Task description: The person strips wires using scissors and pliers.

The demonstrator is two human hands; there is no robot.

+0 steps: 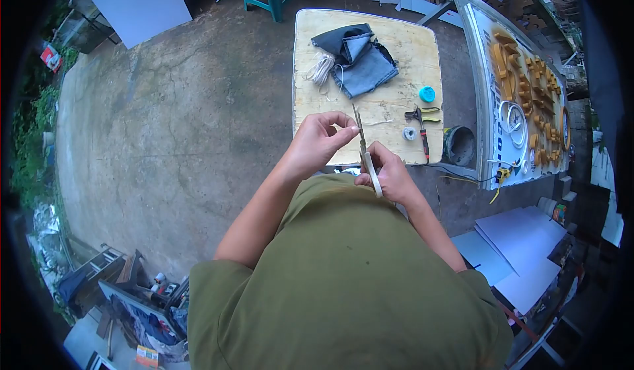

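My right hand grips the pale handles of a pair of scissors, whose narrow blades point up and away from me. Beside the blades, my left hand is closed in a pinch, its fingertips close to the metal; what it holds is too small to make out. Both hands are over the near edge of a worn wooden table. Folded dark denim cloth lies beyond them, with a bundle of whitish cord at its left side.
On the table's right are a turquoise lid, a small spool, pliers and a red-handled tool. A dark bucket stands beside the table. Farther right is a tilted board with yellow-brown pieces.
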